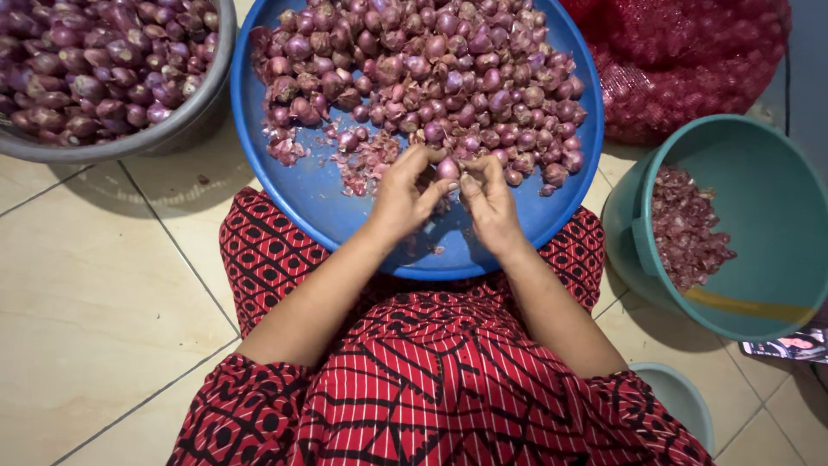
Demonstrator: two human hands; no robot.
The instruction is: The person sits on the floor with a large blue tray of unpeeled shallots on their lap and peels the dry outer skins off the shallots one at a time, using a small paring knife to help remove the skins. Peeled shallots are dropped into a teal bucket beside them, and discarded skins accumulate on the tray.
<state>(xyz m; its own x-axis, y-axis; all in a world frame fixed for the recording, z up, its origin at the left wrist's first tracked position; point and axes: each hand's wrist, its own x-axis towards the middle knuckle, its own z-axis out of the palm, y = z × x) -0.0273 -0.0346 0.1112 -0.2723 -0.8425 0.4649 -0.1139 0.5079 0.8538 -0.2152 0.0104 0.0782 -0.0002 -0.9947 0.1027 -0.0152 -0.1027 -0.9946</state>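
Both hands meet over the near edge of the blue tray (pixel 285 185). The left hand (pixel 401 198) and right hand (pixel 490 205) pinch one shallot (pixel 447 169) between their fingertips, equally close, the big shallot pile (pixel 431 78) just beyond.

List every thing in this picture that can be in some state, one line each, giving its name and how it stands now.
left hand: fingers curled, gripping a shallot
right hand: fingertips pinching the same shallot
shallot: held between both hands above the tray
blue tray: heaped with shallots, loose skins near the front
grey basin: full of shallots
teal bucket: tilted, skins inside
red mesh sack: lying on the floor
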